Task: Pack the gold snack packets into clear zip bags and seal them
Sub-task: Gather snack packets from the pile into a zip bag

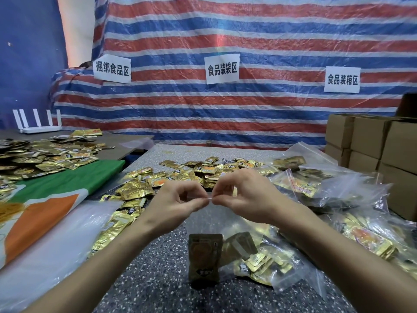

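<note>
My left hand (178, 199) and my right hand (243, 195) meet above the speckled table (158, 267), both pinching the top edge of a clear zip bag (203, 222) that hangs down between them. A gold snack packet (205, 259) sits upright in the bag's lower part. Loose gold packets (180, 175) lie in a heap just beyond my hands. Several filled clear bags (304, 184) are piled on the right, and another filled bag (266, 263) lies beside the hanging one.
A second heap of gold packets (45, 154) covers the left table, next to a green and orange cloth (52, 199) and a white router (38, 125). Empty clear bags (56, 245) lie at the near left. Cardboard boxes (372, 143) are stacked at the right. A striped tarp (225, 105) hangs behind.
</note>
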Action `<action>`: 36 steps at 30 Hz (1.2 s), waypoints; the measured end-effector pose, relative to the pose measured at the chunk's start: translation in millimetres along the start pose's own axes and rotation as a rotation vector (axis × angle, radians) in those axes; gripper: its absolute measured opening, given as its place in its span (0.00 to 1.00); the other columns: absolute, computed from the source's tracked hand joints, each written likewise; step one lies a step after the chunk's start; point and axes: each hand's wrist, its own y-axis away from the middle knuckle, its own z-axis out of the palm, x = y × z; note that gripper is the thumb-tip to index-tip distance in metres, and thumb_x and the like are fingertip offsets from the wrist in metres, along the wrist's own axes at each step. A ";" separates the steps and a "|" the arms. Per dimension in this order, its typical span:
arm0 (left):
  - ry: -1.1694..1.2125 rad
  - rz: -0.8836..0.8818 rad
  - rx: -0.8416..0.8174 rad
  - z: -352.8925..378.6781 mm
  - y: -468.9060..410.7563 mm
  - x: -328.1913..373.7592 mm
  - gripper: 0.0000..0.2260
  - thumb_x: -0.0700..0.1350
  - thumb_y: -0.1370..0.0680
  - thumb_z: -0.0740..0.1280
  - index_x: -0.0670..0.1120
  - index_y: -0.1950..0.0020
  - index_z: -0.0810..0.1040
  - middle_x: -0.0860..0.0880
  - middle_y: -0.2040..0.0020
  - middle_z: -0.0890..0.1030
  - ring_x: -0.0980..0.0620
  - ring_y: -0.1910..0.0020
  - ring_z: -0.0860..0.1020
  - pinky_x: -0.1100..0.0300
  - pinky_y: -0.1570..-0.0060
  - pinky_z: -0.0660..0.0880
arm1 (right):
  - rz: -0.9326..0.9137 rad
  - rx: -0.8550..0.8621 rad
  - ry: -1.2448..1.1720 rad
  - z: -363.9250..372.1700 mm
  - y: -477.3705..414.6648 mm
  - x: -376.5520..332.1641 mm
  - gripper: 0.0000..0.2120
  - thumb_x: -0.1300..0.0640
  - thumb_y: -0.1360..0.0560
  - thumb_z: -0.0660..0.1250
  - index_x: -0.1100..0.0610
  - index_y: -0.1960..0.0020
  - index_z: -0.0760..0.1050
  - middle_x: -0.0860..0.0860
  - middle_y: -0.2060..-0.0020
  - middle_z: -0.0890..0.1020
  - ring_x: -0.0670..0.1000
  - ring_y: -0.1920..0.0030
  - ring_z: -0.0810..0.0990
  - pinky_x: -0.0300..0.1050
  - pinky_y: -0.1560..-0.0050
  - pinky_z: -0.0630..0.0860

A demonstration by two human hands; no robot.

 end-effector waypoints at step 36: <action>0.007 -0.061 0.083 6.4 -2.1 6.8 0.06 0.38 0.26 0.75 0.48 0.61 0.84 0.51 0.64 0.84 0.59 0.65 0.80 0.67 0.64 0.74 | 0.043 0.005 -0.106 -4.6 10.9 10.7 0.03 0.52 0.26 0.74 0.46 0.59 0.83 0.41 0.63 0.83 0.40 0.61 0.79 0.50 0.53 0.80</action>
